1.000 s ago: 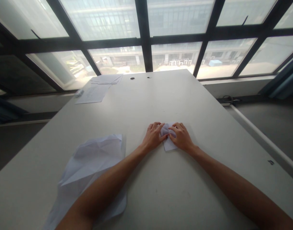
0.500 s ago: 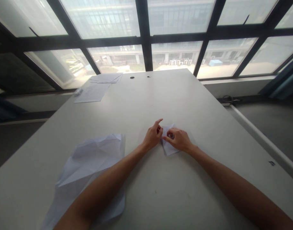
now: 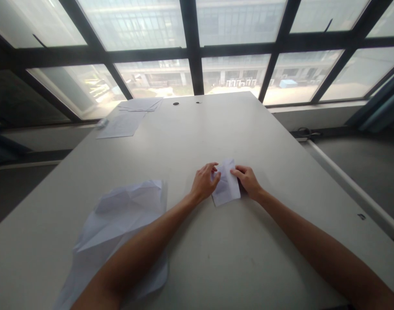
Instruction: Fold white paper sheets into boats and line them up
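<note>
A small folded sheet of white paper [image 3: 227, 189] is between my two hands, just right of the middle of the view. At its right edge, my right hand [image 3: 247, 180] pinches it, thumb on top and the other fingers partly hidden behind. My left hand [image 3: 204, 181] is at the paper's left edge, its thumb lying over the sheet and its fingers curled around that side; some fingertips are hidden. The paper's right side appears tilted up a little from the white table [image 3: 197, 241].
A large creased white sheet [image 3: 126, 206] lies at the near left, partly under my left forearm. More papers [image 3: 122, 125] lie at the far left, beside a small crumpled clear item [image 3: 102, 123]. Windows [image 3: 235, 73] stand beyond the table's far edge.
My right hand has moved from over the paper to its right edge and now pinches it. The left index finger, raised before, has come down. More of the paper shows.
</note>
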Demonstrator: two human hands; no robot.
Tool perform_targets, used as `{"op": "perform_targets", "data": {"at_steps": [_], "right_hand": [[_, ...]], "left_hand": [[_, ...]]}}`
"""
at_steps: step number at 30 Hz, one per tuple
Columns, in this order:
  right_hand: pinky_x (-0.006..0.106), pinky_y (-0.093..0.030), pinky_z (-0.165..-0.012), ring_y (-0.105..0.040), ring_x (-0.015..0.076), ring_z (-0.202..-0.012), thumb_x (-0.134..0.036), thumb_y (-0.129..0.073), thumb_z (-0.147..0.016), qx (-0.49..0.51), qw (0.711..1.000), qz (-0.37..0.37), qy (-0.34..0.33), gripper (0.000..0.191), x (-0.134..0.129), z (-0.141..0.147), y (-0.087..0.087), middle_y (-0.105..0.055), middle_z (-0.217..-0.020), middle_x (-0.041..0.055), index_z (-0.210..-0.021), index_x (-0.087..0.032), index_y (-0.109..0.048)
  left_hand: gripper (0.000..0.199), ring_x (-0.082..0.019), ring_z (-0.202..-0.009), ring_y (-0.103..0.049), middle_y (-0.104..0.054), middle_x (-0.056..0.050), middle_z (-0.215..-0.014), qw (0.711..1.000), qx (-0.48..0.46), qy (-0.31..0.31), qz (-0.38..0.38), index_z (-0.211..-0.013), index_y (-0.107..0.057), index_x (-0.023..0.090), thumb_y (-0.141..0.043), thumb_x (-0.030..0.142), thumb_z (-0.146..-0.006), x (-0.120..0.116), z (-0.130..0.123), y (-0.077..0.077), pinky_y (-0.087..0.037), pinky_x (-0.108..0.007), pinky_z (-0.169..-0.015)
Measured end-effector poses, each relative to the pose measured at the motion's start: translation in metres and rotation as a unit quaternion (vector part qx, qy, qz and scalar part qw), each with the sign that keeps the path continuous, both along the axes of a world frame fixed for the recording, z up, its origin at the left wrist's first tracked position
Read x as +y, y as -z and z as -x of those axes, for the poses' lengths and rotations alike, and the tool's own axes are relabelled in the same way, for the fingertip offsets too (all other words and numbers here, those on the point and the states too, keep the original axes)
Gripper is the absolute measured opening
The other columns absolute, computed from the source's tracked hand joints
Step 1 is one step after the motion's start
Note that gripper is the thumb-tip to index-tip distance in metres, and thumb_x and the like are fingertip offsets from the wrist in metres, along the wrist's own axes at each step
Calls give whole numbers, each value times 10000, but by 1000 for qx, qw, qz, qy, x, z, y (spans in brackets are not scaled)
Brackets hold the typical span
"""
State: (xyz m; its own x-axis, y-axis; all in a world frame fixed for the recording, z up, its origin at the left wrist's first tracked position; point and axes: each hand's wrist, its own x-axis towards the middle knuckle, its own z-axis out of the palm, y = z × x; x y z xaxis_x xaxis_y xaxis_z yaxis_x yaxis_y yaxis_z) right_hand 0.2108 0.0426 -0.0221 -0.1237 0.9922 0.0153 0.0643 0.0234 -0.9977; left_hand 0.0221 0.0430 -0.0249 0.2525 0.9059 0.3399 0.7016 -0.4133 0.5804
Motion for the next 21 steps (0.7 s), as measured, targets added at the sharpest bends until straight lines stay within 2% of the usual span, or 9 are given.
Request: {"op": "perform_targets", "data": {"at_steps": [3,5,7,11,13,16,19,21], "right_hand": [[228,-406,-513,-505,133,-566,-421,-599,-753,88,993,74,14,260,6,-5,-4,-586,-667,-6,-812,-168,-608],[222,-400,-485,-501,128,-543,-403,-606,-726,65,993,90,39,252,11,-10,-4,-590,-648,-3,-797,-161,-614],[215,-388,-467,-502,124,-527,-366,-607,-704,-4,993,88,77,226,17,-17,-2,-602,-633,3,-767,-150,-628],[219,-408,-497,-577,143,-573,-252,-583,-692,-167,980,44,103,182,25,-30,7,-675,-689,41,-798,-134,-674],[224,-417,-521,-605,154,-600,-225,-581,-699,-242,964,16,107,173,26,-32,10,-698,-717,55,-813,-144,-682],[250,-436,-575,-634,179,-657,-260,-612,-725,-340,931,-13,131,164,21,-30,9,-720,-778,71,-846,-180,-688],[286,-448,-636,-650,211,-728,-305,-634,-751,-418,894,-39,154,178,15,-24,4,-726,-836,68,-901,-221,-681],[298,-455,-665,-650,215,-756,-303,-621,-771,-436,884,-63,157,184,13,-23,4,-726,-882,67,-931,-228,-672]], "left_hand": [[292,-257,-1065,-585,-651,-66,-1102,995,80,-49,-14,-1168,-605,235,-577,334,-895,-2,1,-3,-419,-452,-991],[292,-289,-1098,-559,-634,-84,-1147,989,124,-75,-20,-1159,-629,250,-594,320,-878,-4,2,-4,-388,-498,-1017],[338,-302,-1145,-531,-609,-98,-1196,985,154,-76,-26,-1210,-624,262,-581,262,-875,-5,3,-4,-355,-518,-1053],[432,-263,-1219,-509,-566,-86,-1315,983,180,-7,-22,-1284,-597,259,-474,134,-889,-6,3,-4,-372,-452,-1082],[431,-252,-1301,-462,-516,-75,-1411,982,186,25,-17,-1320,-571,246,-453,170,-913,-6,3,-1,-355,-434,-1115],[502,-265,-1440,-304,-403,-75,-1536,976,208,59,-8,-1444,-441,212,-439,314,-952,-5,2,6,-244,-469,-1188],[548,-266,-1482,-227,-336,-76,-1580,970,232,74,6,-1496,-360,192,-369,386,-984,-4,3,12,-182,-488,-1206],[555,-262,-1490,-205,-302,-75,-1596,968,240,76,8,-1506,-342,187,-337,401,-994,-3,3,14,-169,-482,-1210]]}}
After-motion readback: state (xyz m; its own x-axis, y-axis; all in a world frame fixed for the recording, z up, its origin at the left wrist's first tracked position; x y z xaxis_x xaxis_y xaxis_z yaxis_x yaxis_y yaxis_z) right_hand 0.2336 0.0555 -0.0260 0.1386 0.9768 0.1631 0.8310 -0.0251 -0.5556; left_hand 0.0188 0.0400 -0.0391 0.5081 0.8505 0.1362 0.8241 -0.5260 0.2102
